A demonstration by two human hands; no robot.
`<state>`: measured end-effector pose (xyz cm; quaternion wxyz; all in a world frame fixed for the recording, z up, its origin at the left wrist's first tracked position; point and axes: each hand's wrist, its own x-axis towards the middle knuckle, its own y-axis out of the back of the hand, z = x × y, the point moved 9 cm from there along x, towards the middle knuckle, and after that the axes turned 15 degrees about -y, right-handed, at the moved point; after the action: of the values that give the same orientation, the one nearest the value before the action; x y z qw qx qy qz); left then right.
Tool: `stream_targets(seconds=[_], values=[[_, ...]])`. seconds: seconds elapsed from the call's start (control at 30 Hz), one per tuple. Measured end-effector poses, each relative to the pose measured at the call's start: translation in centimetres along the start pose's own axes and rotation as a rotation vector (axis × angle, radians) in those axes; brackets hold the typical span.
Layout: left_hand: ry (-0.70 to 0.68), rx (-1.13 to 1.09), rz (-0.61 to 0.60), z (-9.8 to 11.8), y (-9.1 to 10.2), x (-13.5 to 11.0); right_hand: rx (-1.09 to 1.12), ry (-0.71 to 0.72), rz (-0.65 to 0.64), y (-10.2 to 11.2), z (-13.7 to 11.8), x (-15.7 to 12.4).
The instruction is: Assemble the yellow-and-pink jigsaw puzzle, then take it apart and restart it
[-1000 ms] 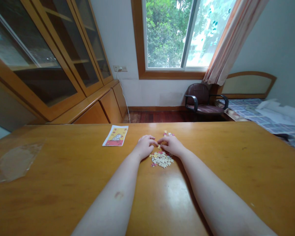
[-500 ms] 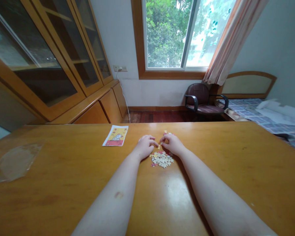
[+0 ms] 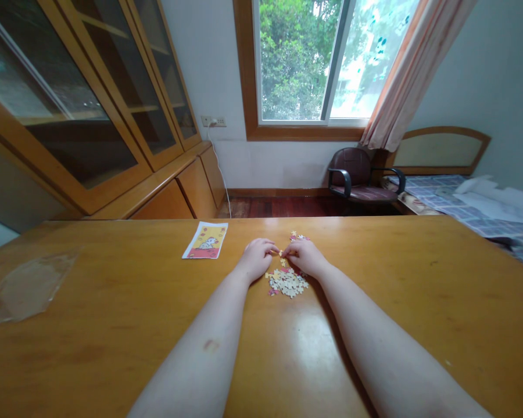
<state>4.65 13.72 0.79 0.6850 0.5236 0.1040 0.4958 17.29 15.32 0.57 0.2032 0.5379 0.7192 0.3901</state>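
My left hand (image 3: pixel 258 258) rests low over the table with its fingers curled towards the right, closed at the edge of a small yellow puzzle piece (image 3: pixel 281 253). From the other side my right hand (image 3: pixel 305 257) pinches at the same piece; the fingertips partly cover it. Just below lies another yellow puzzle piece (image 3: pixel 283 263) on the wood. Nearer to me is a heap of puzzle pieces (image 3: pixel 288 283), mostly grey backs up, with some pink and yellow ones. More puzzle pieces (image 3: pixel 293 235) lie behind my right hand, which partly hides them.
Left of my hands lies a picture card (image 3: pixel 206 240) with a white animal on yellow and red. A clear plastic bag (image 3: pixel 28 285) is flat at the far left of the wooden table (image 3: pixel 126 325). Beyond the table stand a chair (image 3: pixel 353 168) and a glass-door cabinet (image 3: pixel 113 191).
My left fingertips have lifted slightly away from the lower yellow piece. My right fingers have shifted a little left, and a yellow piece now shows between both hands.
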Motion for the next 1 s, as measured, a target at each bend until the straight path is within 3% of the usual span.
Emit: stream_targets(seconds=[0.2,0.33,0.43,0.6,0.73,0.87,1.0], values=[[0.047,0.053,-0.11,0.0,-0.8,-0.4,0.071,0.064,-0.031,0.3,-1.1,-0.6],[0.073,0.077,-0.077,-0.3,-0.3,-0.3,0.04,0.052,-0.062,0.1,-1.2,-0.7],[0.086,0.076,-0.035,-0.5,0.1,-0.2,-0.034,-0.031,-0.022,0.2,-0.2,-0.4],[0.096,0.053,-0.012,-0.7,0.3,-0.2,-0.165,-0.265,0.161,1.8,2.6,0.0],[0.044,0.03,-0.011,-0.4,0.2,-0.1,-0.096,-0.317,0.206,2.6,3.4,0.0],[0.019,0.032,-0.01,-0.2,0.3,0.0,0.095,-0.299,0.126,2.6,3.2,-0.3],[0.032,0.031,0.001,-0.1,0.5,0.0,0.121,-0.244,-0.022,1.6,2.1,-0.6]])
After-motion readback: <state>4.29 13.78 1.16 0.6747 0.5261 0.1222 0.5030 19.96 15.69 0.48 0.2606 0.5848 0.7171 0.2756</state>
